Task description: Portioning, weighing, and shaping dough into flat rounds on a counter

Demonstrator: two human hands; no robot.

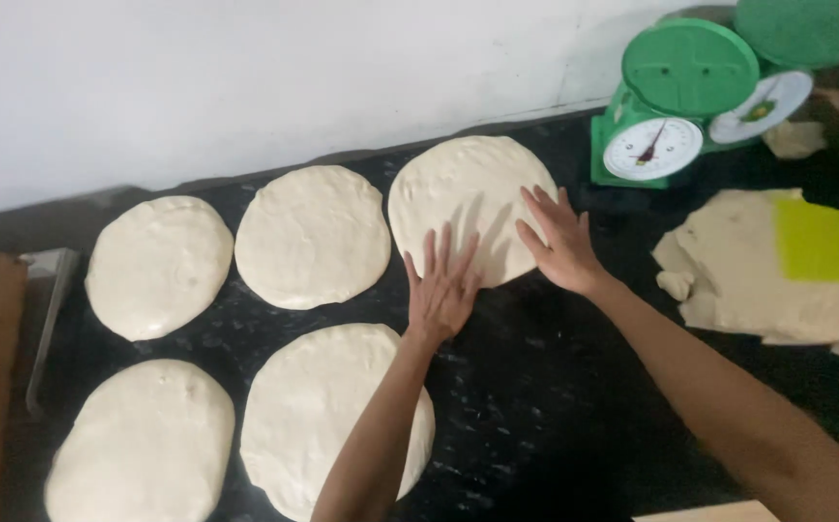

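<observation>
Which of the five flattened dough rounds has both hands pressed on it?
The back-right dough round, nearest the green scale: left hand and right hand rest on its near edge; the other four lie untouched.

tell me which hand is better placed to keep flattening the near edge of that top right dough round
Left. The left hand lies flat on the dough round's near edge; the right hand presses its right side.

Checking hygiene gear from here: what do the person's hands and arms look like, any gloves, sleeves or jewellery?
The left hand and right hand are both bare: no gloves. No rings show on the fingers, and no watch or bracelet at either wrist. Both forearms are uncovered as far as the frame shows, with no sleeve in view. No markings or bandages are visible.
</observation>
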